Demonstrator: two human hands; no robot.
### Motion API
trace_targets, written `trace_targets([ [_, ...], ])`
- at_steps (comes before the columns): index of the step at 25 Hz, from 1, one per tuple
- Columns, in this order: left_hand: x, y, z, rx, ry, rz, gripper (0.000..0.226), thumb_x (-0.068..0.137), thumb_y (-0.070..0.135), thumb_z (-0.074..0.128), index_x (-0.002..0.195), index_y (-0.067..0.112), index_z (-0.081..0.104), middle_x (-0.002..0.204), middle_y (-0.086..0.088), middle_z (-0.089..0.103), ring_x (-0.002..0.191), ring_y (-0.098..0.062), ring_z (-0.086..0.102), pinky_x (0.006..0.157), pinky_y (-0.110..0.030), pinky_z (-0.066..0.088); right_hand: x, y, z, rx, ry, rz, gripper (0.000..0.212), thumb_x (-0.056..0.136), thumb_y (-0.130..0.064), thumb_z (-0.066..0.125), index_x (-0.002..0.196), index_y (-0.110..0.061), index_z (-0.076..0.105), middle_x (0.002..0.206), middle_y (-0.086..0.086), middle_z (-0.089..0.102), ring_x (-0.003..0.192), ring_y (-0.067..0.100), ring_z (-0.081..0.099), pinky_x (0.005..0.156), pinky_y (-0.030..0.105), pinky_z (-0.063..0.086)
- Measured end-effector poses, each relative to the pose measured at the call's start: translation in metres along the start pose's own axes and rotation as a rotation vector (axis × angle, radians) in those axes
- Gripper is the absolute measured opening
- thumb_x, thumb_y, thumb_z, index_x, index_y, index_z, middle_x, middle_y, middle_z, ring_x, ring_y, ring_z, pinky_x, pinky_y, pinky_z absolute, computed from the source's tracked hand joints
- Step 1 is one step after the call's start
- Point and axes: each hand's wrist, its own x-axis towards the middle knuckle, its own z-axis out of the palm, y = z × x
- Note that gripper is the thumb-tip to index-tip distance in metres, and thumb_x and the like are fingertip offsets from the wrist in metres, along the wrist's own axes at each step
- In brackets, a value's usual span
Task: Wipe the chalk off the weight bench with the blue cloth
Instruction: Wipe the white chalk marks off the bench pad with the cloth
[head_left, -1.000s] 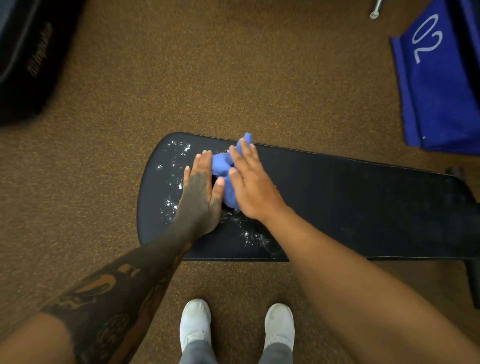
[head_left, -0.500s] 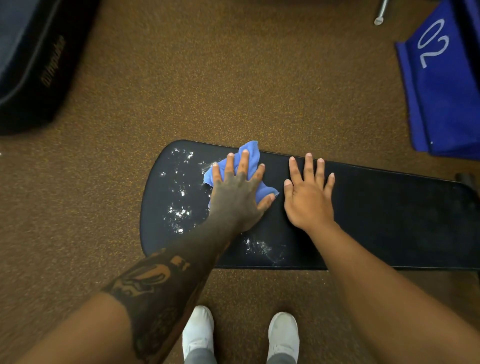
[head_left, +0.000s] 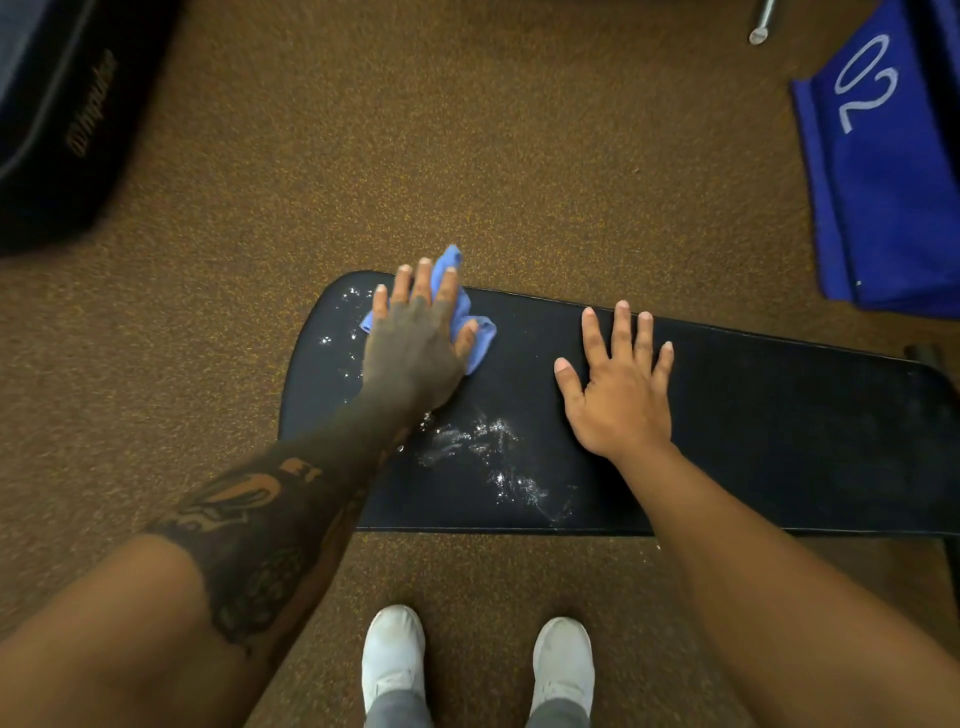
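The black weight bench (head_left: 779, 436) lies across the view on a brown floor. White chalk (head_left: 488, 452) is smeared near its front edge, and small specks (head_left: 343, 332) dot its left end. My left hand (head_left: 415, 343) presses flat on the crumpled blue cloth (head_left: 478, 338) at the bench's far left edge; most of the cloth is hidden beneath the palm. My right hand (head_left: 618, 395) rests flat on the bare pad with fingers spread, holding nothing, well to the right of the cloth.
My two white shoes (head_left: 478, 660) stand on the floor just in front of the bench. A blue mat marked "02" (head_left: 883, 166) lies at the upper right. A dark padded piece of equipment (head_left: 62, 114) fills the upper left corner.
My left hand has taken over the cloth and pushed it towards the bench's far left edge. My right hand let go of the cloth and slid right, now flat on the pad.
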Motion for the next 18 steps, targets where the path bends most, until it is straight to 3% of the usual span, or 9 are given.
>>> trace_targets([
  [4, -0.028, 0.005, -0.006, -0.072, 0.013, -0.024, 0.054, 0.1, 0.029, 0.025, 0.148, 0.004, 0.029, 0.158, -0.019, 0.024, 0.145, -0.037, 0.021, 0.117, -0.049, 0.017, 0.0, -0.002, 0.001, -0.01, 0.01, 0.013, 0.069, 0.094, -0.06, 0.016, 0.153, -0.027, 0.003, 0.161, 0.009, -0.006, 0.147, 0.031, -0.012, 0.117, 0.056, -0.002],
  [8, -0.025, 0.021, 0.002, 0.035, -0.058, 0.264, 0.052, 0.1, 0.029, 0.03, 0.148, 0.008, 0.031, 0.159, -0.013, 0.024, 0.147, -0.034, 0.019, 0.117, -0.045, 0.018, 0.001, -0.004, 0.002, -0.035, 0.021, 0.022, 0.068, 0.094, -0.058, 0.017, 0.153, -0.026, 0.003, 0.161, 0.01, -0.005, 0.147, 0.031, -0.01, 0.117, 0.056, 0.0],
  [11, 0.002, 0.013, -0.004, 0.071, -0.077, 0.342, 0.058, 0.097, 0.033, 0.02, 0.143, 0.005, 0.04, 0.152, -0.019, 0.037, 0.142, -0.035, 0.03, 0.115, -0.047, 0.023, 0.0, -0.004, 0.003, -0.038, 0.034, 0.017, 0.069, 0.094, -0.058, 0.018, 0.153, -0.025, 0.006, 0.161, 0.011, -0.002, 0.147, 0.032, -0.008, 0.117, 0.056, 0.002],
  [14, 0.016, -0.009, -0.012, -0.005, -0.018, 0.142, 0.064, 0.092, 0.034, 0.011, 0.135, 0.001, 0.045, 0.142, -0.024, 0.046, 0.135, -0.038, 0.039, 0.112, -0.048, 0.027, -0.001, -0.003, 0.004, -0.034, 0.048, 0.011, 0.069, 0.094, -0.058, 0.018, 0.153, -0.023, 0.008, 0.161, 0.011, 0.0, 0.147, 0.032, -0.007, 0.117, 0.057, 0.002],
  [18, -0.013, -0.014, -0.003, -0.004, 0.019, -0.087, 0.057, 0.096, 0.028, 0.02, 0.14, -0.003, 0.039, 0.145, -0.026, 0.042, 0.137, -0.04, 0.037, 0.113, -0.05, 0.026, 0.0, -0.004, 0.003, -0.034, 0.039, 0.02, 0.069, 0.095, -0.058, 0.02, 0.153, -0.023, 0.007, 0.161, 0.011, -0.002, 0.147, 0.031, -0.009, 0.117, 0.056, 0.001],
])
